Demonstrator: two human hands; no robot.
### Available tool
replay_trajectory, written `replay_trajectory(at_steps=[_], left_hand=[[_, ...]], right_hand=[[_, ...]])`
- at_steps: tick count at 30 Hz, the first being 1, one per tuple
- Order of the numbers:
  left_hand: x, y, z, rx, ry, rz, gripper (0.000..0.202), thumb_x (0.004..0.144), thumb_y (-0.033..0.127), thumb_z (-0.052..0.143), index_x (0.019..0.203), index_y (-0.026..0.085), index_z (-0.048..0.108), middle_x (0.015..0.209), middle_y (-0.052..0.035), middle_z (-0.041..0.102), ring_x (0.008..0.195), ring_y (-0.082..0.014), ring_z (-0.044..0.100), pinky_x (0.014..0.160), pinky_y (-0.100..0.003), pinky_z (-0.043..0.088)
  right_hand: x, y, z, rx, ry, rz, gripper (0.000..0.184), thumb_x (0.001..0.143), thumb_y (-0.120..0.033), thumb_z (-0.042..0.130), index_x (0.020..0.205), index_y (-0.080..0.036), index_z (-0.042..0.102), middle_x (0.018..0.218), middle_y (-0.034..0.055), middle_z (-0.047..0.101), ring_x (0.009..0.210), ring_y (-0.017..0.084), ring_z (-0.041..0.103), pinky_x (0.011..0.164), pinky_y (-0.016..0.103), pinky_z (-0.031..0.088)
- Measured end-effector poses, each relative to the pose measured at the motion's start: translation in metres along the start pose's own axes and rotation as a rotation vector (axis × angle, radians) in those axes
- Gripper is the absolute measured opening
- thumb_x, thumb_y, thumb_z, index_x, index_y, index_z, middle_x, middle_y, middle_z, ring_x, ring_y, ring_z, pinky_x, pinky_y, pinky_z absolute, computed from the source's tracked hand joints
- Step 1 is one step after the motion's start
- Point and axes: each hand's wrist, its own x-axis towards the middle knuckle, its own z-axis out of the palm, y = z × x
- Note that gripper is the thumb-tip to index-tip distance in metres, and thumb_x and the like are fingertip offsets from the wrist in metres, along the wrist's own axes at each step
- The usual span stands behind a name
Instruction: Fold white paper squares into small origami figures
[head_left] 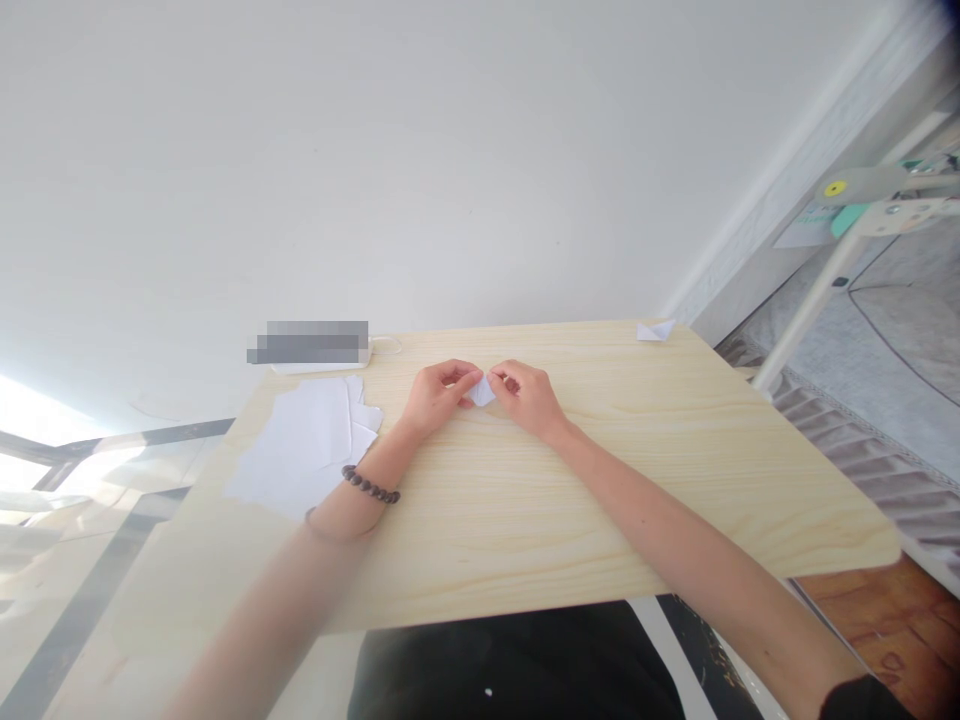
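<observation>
A small folded piece of white paper (481,391) is pinched between both hands above the far middle of a light wooden table (570,500). My left hand (437,396) grips its left side with curled fingers; a dark bead bracelet sits on that wrist. My right hand (527,397) grips its right side, fingers bent in a pinch. The two hands almost touch over the paper, hiding part of it.
A loose stack of white paper sheets (311,445) lies left of my left hand. A white flat device (319,365) rests at the table's far edge by the wall. A small folded paper shape (655,330) sits at the far right corner. A white stand (825,290) stands on the right.
</observation>
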Motion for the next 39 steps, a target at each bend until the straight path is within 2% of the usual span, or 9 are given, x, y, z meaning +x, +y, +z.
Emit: replay_trajectory(at_steps=[7,17,22,26,31,34,39], left_hand=[[0.0037,-0.0008,-0.0060,-0.147,0.138,-0.037,0.033,0.071,0.042,0.060,0.087,0.013,0.059,0.100,-0.0094,0.061,0.095,-0.0205,0.055,0.075,-0.035,0.050],[0.0071,-0.0071,-0.0061,-0.291,0.101,-0.034,0.025,0.078,0.039,0.052,0.082,0.016,0.043,0.104,-0.0107,0.061,0.090,-0.0146,0.058,0.084,-0.038,0.045],[0.0047,-0.0072,-0.0052,-0.120,0.045,0.046,0.016,0.081,0.029,0.045,0.091,0.017,0.048,0.103,-0.0074,0.059,0.091,-0.0154,0.056,0.074,-0.032,0.050],[0.0014,-0.0034,-0.0063,0.106,-0.027,0.083,0.023,0.081,0.028,0.040,0.090,0.016,0.058,0.111,-0.0074,0.056,0.086,-0.0153,0.057,0.071,-0.028,0.049],[-0.0014,0.0007,-0.0074,0.295,-0.090,0.094,0.024,0.071,0.032,0.058,0.088,0.016,0.059,0.122,-0.0083,0.050,0.075,-0.0132,0.060,0.073,-0.028,0.048],[0.0000,-0.0016,-0.0083,0.307,-0.065,0.121,0.024,0.066,0.029,0.063,0.085,0.015,0.060,0.116,-0.0083,0.055,0.079,-0.0149,0.061,0.075,-0.028,0.049],[0.0025,-0.0061,-0.0096,0.342,-0.006,0.153,0.016,0.069,0.026,0.059,0.079,0.014,0.064,0.104,-0.0075,0.062,0.080,-0.0154,0.062,0.076,-0.027,0.050]], right_hand=[[0.0004,0.0030,-0.0022,0.155,0.041,0.130,0.026,0.083,-0.038,0.041,0.081,-0.018,0.056,0.078,0.0033,0.061,0.057,0.011,0.059,0.057,0.023,0.045],[0.0006,0.0051,-0.0040,0.289,0.116,0.177,0.031,0.082,-0.045,0.039,0.085,-0.018,0.054,0.079,0.0038,0.061,0.071,0.014,0.064,0.067,0.026,0.049],[0.0007,0.0063,-0.0027,0.317,0.092,0.150,0.031,0.083,-0.046,0.037,0.088,-0.020,0.052,0.085,0.0032,0.061,0.072,0.013,0.062,0.069,0.028,0.051],[0.0002,0.0084,-0.0015,0.276,0.091,0.115,0.028,0.084,-0.042,0.037,0.087,-0.020,0.053,0.084,0.0029,0.060,0.073,0.013,0.061,0.069,0.026,0.051],[0.0003,0.0088,-0.0026,0.235,0.090,0.109,0.025,0.085,-0.038,0.036,0.087,-0.019,0.053,0.081,0.0029,0.060,0.072,0.012,0.061,0.068,0.025,0.050],[0.0003,0.0090,-0.0022,0.225,0.078,0.125,0.024,0.085,-0.038,0.036,0.088,-0.019,0.051,0.081,0.0032,0.060,0.072,0.013,0.062,0.068,0.025,0.049],[-0.0009,0.0102,0.0001,0.235,0.077,0.149,0.018,0.084,-0.033,0.038,0.091,-0.019,0.048,0.083,0.0034,0.060,0.078,0.014,0.061,0.070,0.026,0.049]])
